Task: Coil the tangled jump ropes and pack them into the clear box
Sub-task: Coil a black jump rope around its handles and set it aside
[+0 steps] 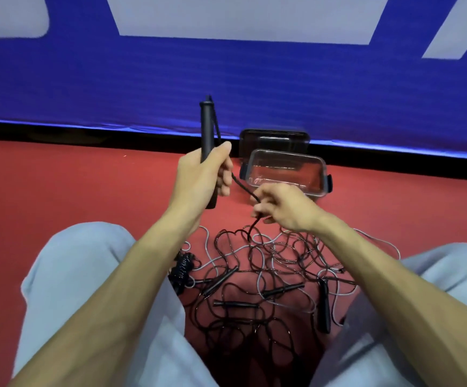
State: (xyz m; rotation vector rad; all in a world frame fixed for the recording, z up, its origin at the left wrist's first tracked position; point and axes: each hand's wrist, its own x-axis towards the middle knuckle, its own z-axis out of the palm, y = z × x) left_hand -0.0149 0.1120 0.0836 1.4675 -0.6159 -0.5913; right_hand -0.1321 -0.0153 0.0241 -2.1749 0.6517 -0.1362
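Observation:
My left hand [203, 174] grips a long black jump-rope handle [207, 127], held upright above the red floor. Its black cord [243, 188] runs down to my right hand [279, 208], which pinches it between the fingers. Below both hands lies a tangle of black and grey ropes [263, 275] with several black handles, spread between my knees. The clear box [286, 174] stands on the floor just beyond my right hand, empty as far as I can see. Its lid [275, 139] leans behind it.
A blue banner wall [143, 79] with white lettering runs across the far side. A small black coiled bundle [182, 268] lies at the tangle's left edge. My light-blue trouser legs [87, 275] flank the ropes on both sides.

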